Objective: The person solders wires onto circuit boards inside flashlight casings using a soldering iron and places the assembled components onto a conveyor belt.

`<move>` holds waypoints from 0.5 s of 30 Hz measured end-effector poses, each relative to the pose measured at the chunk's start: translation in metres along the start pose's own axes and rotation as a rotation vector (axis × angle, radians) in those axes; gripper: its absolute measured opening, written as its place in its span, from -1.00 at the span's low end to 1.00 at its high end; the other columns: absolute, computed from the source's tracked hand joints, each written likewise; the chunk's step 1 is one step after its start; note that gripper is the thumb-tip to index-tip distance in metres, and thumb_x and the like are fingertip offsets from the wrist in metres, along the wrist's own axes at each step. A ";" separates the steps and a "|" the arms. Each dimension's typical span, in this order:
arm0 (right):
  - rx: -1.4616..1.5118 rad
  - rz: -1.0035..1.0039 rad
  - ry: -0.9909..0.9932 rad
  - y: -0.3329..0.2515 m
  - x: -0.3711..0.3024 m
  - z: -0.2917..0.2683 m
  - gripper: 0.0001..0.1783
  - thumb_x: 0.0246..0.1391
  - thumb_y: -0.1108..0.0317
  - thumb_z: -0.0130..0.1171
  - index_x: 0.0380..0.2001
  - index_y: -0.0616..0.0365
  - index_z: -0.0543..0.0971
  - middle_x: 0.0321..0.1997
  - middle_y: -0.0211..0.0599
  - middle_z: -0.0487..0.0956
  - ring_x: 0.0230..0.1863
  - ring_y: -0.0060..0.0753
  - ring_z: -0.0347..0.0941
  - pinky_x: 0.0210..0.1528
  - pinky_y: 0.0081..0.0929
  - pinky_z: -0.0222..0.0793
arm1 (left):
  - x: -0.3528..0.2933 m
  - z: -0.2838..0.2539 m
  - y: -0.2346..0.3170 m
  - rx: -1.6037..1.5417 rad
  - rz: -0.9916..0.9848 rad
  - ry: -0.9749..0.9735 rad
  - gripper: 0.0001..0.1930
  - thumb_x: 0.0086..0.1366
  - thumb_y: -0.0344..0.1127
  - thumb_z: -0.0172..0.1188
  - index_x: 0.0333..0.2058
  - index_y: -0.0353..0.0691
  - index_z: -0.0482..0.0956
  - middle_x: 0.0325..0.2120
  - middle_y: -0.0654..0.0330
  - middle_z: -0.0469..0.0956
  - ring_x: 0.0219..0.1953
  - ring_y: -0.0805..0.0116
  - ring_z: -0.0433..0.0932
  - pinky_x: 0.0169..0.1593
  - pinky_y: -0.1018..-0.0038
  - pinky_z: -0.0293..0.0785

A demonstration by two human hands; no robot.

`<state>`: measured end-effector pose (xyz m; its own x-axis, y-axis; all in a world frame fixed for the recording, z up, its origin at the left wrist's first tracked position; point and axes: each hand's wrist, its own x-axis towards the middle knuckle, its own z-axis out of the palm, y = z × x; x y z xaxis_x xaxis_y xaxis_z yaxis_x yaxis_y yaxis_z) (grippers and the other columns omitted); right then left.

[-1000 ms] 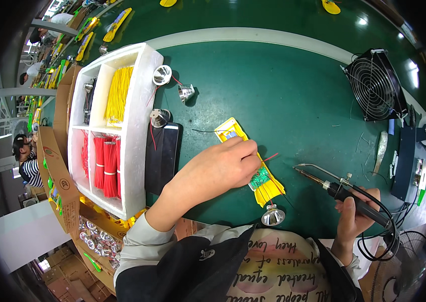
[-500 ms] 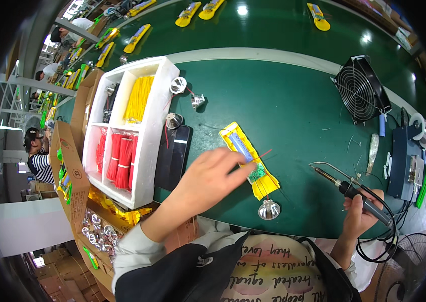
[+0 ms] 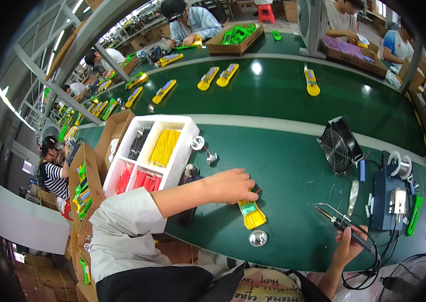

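Now the left hand (image 3: pixel 230 185) hides more of the yellow casing (image 3: pixel 254 218).

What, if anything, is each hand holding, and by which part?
Right hand: black-handled, metal-tipped soldering iron, held by its handle. Left hand: over a long yellow plastic housing; grip or mere touch cannot be told.

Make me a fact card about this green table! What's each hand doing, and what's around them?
Left hand: over the yellow case; its exact grip is hidden
Right hand: holding a soldering iron
Inside case: green circuit board, partly showing
Nearest the case's lower end: shiny cup
White box: yellow wires and red wires, in separate compartments
Toward the right: black fan, dark blue box
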<state>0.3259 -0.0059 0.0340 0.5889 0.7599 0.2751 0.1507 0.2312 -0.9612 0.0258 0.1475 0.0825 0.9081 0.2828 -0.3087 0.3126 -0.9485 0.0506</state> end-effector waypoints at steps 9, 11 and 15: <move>-0.003 0.059 0.138 0.010 0.014 0.012 -0.85 -0.07 0.51 0.01 -0.43 0.27 0.27 -0.55 -0.36 0.30 -0.68 -0.66 0.28 -0.70 -0.77 0.19 | 0.051 -0.035 -0.209 0.481 0.037 0.177 -0.82 -0.03 -0.39 0.01 -0.37 -0.02 0.39 -0.35 0.25 0.39 -0.16 0.27 0.35 0.01 0.38 0.21; -0.040 0.083 0.140 0.013 0.011 0.008 -0.85 -0.07 0.49 0.00 -0.43 0.28 0.27 -0.56 -0.35 0.30 -0.68 -0.66 0.27 -0.70 -0.78 0.18 | 0.070 -0.031 -0.246 0.500 0.002 0.201 -0.81 -0.02 -0.38 0.01 -0.36 -0.02 0.39 -0.32 0.26 0.40 -0.14 0.29 0.35 0.04 0.37 0.19; -0.189 0.025 0.107 -0.012 0.026 0.028 -0.72 -0.05 0.32 0.06 -0.64 0.36 0.40 -0.70 -0.30 0.38 -0.69 -0.51 0.24 -0.63 -0.61 0.15 | 0.098 -0.025 -0.298 0.593 -0.072 0.318 -0.85 0.02 -0.36 -0.02 -0.38 0.06 0.41 -0.32 0.36 0.41 -0.14 0.38 0.34 0.04 0.40 0.16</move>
<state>0.3177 0.0282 0.0532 0.6740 0.6925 0.2574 0.2756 0.0875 -0.9573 0.0285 0.4616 0.0611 0.9569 0.2902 0.0072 0.2519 -0.8178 -0.5174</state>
